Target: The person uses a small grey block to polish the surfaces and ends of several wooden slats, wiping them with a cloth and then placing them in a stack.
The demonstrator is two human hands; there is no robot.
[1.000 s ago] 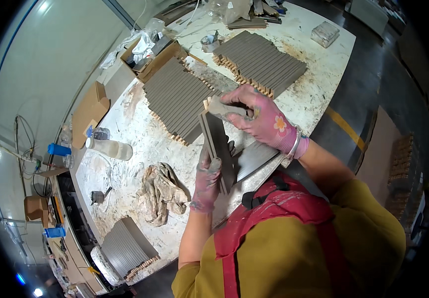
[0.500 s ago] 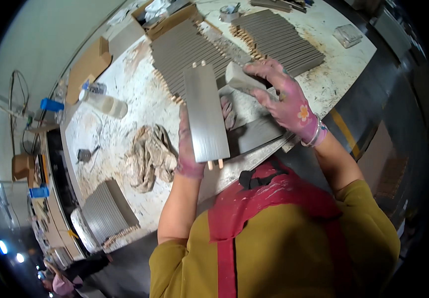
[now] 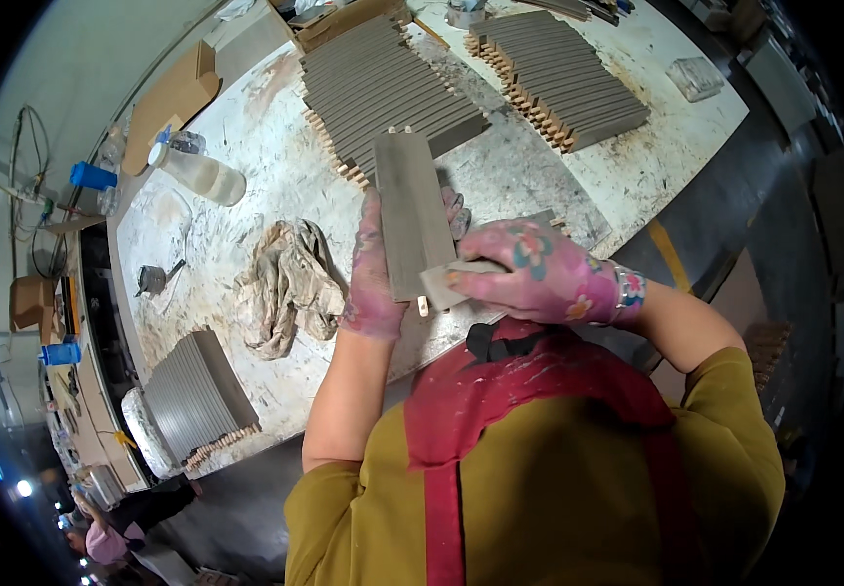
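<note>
A flat grey board (image 3: 412,210) stands out in front of me over the table, with short wooden dowels (image 3: 423,307) poking from its near and far ends. My left hand (image 3: 371,283), in a stained pink glove, is closed round it from below; some fingers show past its right edge. My right hand (image 3: 554,273), in a flowered pink glove, grips a pale grey block like a sanding sponge (image 3: 438,287). That block touches the board's near right corner. Behind the right hand another grey piece lies on the table, mostly hidden.
Two stacks of doweled grey boards, a left one (image 3: 373,88) and a right one (image 3: 568,83), fill the table's far side. Another stack (image 3: 197,396) sits near left. A crumpled cloth (image 3: 290,288), a small dark pot (image 3: 153,280) and a bottle (image 3: 202,178) are to the left.
My right hand has brought the block down from beside the board's upper right to its near right corner. The board has tilted slightly, and its shine is gone.
</note>
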